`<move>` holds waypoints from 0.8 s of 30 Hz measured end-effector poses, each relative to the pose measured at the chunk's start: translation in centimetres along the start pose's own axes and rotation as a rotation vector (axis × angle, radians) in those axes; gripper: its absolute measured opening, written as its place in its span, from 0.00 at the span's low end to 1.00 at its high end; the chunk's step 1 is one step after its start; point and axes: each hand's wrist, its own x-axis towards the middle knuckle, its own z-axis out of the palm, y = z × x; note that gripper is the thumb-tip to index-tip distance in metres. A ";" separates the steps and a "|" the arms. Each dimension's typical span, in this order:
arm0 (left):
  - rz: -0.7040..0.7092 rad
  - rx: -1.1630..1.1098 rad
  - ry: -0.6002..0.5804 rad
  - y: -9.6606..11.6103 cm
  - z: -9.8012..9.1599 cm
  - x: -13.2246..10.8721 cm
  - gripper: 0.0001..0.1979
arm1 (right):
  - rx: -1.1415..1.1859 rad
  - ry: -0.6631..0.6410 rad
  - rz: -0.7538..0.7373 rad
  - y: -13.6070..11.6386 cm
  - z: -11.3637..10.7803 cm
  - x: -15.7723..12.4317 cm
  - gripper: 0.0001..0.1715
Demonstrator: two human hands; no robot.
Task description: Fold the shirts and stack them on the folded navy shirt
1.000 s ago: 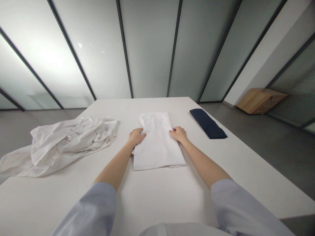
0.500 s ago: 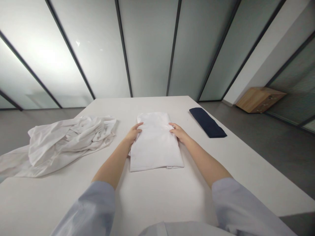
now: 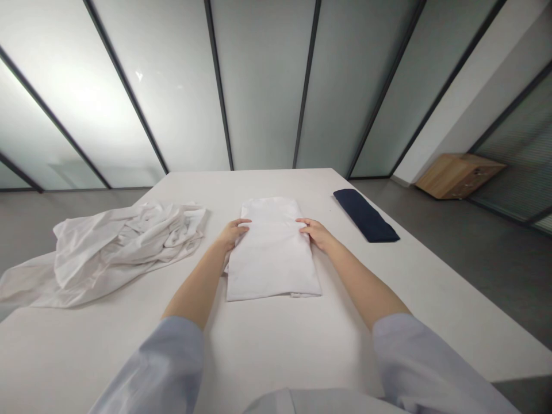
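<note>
A white garment or cloth [image 3: 272,259], folded into a flat rectangle, lies on the table in front of me. My left hand [image 3: 235,233] grips its left edge, and my right hand [image 3: 314,232] grips the right edge at about the same height. On each side the thumb and forefinger show near the cloth's edge, while the other fingers are partly hidden beside or beneath it. The lower edge lies towards me, with a small layer showing at its right corner. What kind of garment it is, I cannot tell.
A rumpled heap of white cloth [image 3: 129,247] lies to the left and hangs over the table's edge. On the right is a folded navy cloth [image 3: 365,215]. The white table [image 3: 276,345] ends before frosted glass panels [image 3: 259,86]. A wooden cabinet [image 3: 457,175] stands on the floor at right.
Both hands keep their places at the cloth's sides, with only a slight shift of the fingers. The folded cloth looks nearly unchanged, and the view has moved a little.
</note>
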 end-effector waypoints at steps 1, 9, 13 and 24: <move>0.005 0.003 0.005 0.0 0.0 0.0 0.28 | 0.000 -0.002 0.003 0.0 -0.1 0.0 0.29; -0.022 0.154 -0.072 0.2 -0.3 -0.3 0.38 | -0.134 -0.029 -0.028 0.0 -0.3 -0.1 0.35; 0.081 0.467 0.091 0.0 0.0 0.3 0.29 | -0.375 0.087 -0.101 0.4 0.0 0.6 0.33; 0.545 1.151 0.250 -0.3 -0.5 0.8 0.12 | -0.999 0.325 -0.584 0.9 -0.3 0.5 0.14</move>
